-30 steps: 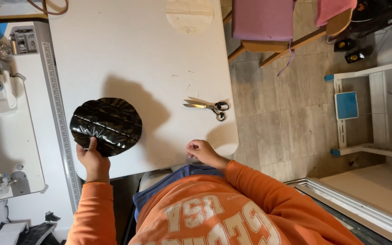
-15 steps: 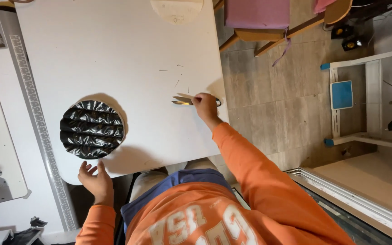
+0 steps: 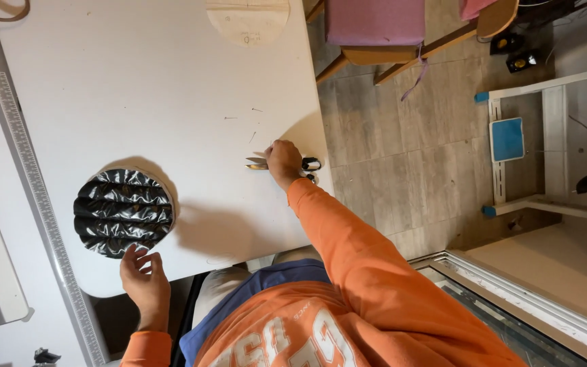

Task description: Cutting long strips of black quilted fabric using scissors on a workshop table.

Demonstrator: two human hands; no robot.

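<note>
A pair of scissors [image 3: 282, 164] is lying near the right edge of the white table [image 3: 171, 102], blades pointing toward nine o'clock, black handles poking out at three o'clock. The right hand [image 3: 284, 163] is resting on top of them with fingers curling down over the middle; whether they are truly gripping cannot be told. At about eight o'clock from the scissors, well apart, a round black quilted piece [image 3: 123, 213] is lying flat. The left hand [image 3: 144, 280] is sitting at its six o'clock edge, fingers loosely open, fingertips touching the rim. A ruler strip [image 3: 39, 204] is running along the table's left side. A tan round pattern piece [image 3: 247, 20] is lying at twelve o'clock.
</note>
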